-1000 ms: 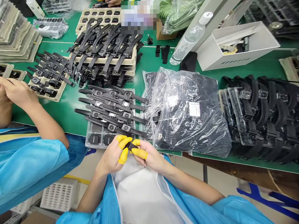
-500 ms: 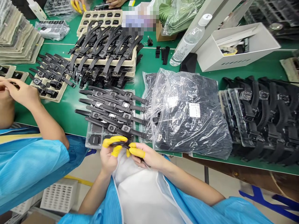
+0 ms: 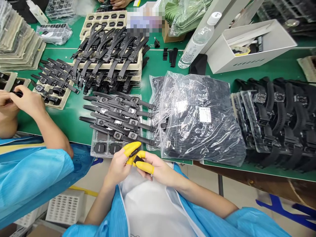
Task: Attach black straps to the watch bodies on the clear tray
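My left hand (image 3: 120, 163), with yellow finger cots, is closed on a dark smartwatch body (image 3: 134, 152) seen nearly edge-on. In my right hand (image 3: 155, 167), also in yellow cots, the thumb and finger pinch a flat black piece (image 3: 138, 159) that looks like a watch strap end. The two pieces are close together; whether they are joined is hidden by my fingers. Just beyond my hands is a clear tray (image 3: 93, 152) bearing several black watches with straps (image 3: 117, 112). Two square black watch bodies (image 3: 100, 147) without straps show in its near compartments.
A bag of black straps (image 3: 197, 138) lies to the right of the tray. Stacked trays of watches (image 3: 108, 56) stand behind, with more watches (image 3: 278, 108) far right. A bottle (image 3: 197, 41) and white box (image 3: 251, 59) are behind. A co-worker's hands (image 3: 27, 98) work at left.
My left hand has turned and shifted right, uncovering a second watch body in the tray. My right hand's black piece now shows more clearly. A co-worker's yellow-tipped hand at top has left view.
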The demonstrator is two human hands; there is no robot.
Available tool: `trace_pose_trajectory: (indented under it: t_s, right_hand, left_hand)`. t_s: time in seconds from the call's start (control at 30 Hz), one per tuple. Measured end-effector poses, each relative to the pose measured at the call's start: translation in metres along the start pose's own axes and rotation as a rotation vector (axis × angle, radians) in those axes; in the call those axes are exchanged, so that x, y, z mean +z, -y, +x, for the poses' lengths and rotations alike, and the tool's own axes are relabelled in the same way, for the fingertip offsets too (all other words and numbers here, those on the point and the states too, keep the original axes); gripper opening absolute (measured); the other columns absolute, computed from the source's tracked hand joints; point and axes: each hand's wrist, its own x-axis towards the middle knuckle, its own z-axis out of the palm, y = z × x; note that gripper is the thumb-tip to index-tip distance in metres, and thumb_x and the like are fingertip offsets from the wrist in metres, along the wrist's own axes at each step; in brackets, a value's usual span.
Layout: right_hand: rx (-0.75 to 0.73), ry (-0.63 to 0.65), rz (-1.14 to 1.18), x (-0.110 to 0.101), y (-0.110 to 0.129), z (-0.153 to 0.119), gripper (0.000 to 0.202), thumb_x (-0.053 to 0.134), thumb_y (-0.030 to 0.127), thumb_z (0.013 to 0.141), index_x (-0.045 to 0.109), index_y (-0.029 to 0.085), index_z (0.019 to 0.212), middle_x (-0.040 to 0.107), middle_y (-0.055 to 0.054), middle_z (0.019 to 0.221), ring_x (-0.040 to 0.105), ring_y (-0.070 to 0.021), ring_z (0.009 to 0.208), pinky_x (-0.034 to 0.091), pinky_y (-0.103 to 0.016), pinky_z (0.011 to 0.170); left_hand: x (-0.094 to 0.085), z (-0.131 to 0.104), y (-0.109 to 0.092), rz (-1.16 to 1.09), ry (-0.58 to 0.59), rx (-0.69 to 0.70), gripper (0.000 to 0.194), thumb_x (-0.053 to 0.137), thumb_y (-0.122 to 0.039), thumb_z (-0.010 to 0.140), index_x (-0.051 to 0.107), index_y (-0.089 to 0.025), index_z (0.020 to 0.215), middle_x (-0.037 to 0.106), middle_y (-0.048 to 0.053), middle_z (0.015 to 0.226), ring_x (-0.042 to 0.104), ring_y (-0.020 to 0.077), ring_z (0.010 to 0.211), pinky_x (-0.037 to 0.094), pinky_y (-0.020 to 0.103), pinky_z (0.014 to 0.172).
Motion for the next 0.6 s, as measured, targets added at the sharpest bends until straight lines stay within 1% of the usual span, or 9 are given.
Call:
trace_pose_trajectory:
  t_s: [0.03,0.1,0.2,0.3,0.43,0.5,0.6]
  right_hand:
    - [0.008,0.007,-0.005,0.0,-0.001,0.0,0.038,0.07,0.054,0.09,0.054,0.02,0.088,0.054,0.007,0.062,0.04,-0.0075,0.048,0.032,-0.022,0.045]
    - [0.021,0.005,0.003,-0.001,-0.003,0.0,0.034,0.069,0.051,0.089,0.054,0.02,0.085,0.053,0.007,0.058,0.038,-0.0075,0.046,0.03,-0.023,0.045]
    - [0.007,-0.01,0.046,-0.005,-0.006,0.0,0.029,0.068,0.046,0.09,0.055,0.021,0.087,0.052,0.009,0.053,0.034,-0.0076,0.043,0.026,-0.023,0.044]
    - [-0.014,0.002,0.073,-0.005,-0.007,0.001,0.026,0.066,0.044,0.091,0.055,0.02,0.09,0.048,0.011,0.048,0.03,-0.0078,0.041,0.024,-0.024,0.045]
    - [0.015,0.028,0.049,-0.004,-0.008,0.001,0.024,0.068,0.039,0.09,0.053,0.021,0.082,0.047,0.011,0.046,0.031,-0.0075,0.04,0.024,-0.024,0.045]
    - [0.005,0.029,0.083,-0.004,-0.009,0.001,0.023,0.067,0.037,0.09,0.052,0.021,0.082,0.046,0.011,0.045,0.029,-0.0073,0.039,0.023,-0.024,0.045]
    - [-0.022,0.01,0.161,-0.003,-0.011,0.002,0.022,0.067,0.038,0.089,0.053,0.021,0.083,0.045,0.012,0.043,0.027,-0.007,0.038,0.022,-0.023,0.044]
  left_hand:
    - [0.002,0.0,0.0,0.013,0.019,0.032,0.062,0.048,-0.003,0.089,0.058,-0.025,0.145,0.069,0.01,0.137,0.066,0.0232,0.126,0.058,0.04,0.107]
    - [0.003,0.001,-0.001,0.027,0.048,0.048,0.068,0.045,0.0,0.087,0.055,-0.027,0.149,0.067,0.01,0.137,0.064,0.0228,0.127,0.057,0.04,0.107]
    - [0.0,0.001,-0.003,0.015,0.07,0.066,0.066,0.045,0.0,0.09,0.054,-0.027,0.149,0.066,0.011,0.135,0.064,0.0228,0.125,0.056,0.04,0.105]
    - [-0.002,-0.001,-0.004,0.004,0.057,0.066,0.063,0.046,-0.001,0.091,0.055,-0.026,0.148,0.066,0.011,0.133,0.064,0.0234,0.123,0.056,0.039,0.104]
    - [-0.002,-0.005,-0.004,0.048,0.071,0.06,0.065,0.045,-0.002,0.087,0.055,-0.025,0.147,0.065,0.011,0.132,0.064,0.0247,0.123,0.056,0.039,0.102]
    - [-0.001,-0.005,-0.004,0.067,0.069,0.071,0.065,0.045,-0.002,0.087,0.054,-0.025,0.147,0.065,0.012,0.131,0.064,0.0245,0.123,0.056,0.039,0.102]
    - [0.003,-0.004,-0.004,0.083,0.024,0.105,0.064,0.043,-0.002,0.089,0.052,-0.024,0.148,0.066,0.012,0.129,0.064,0.0237,0.121,0.057,0.038,0.1]
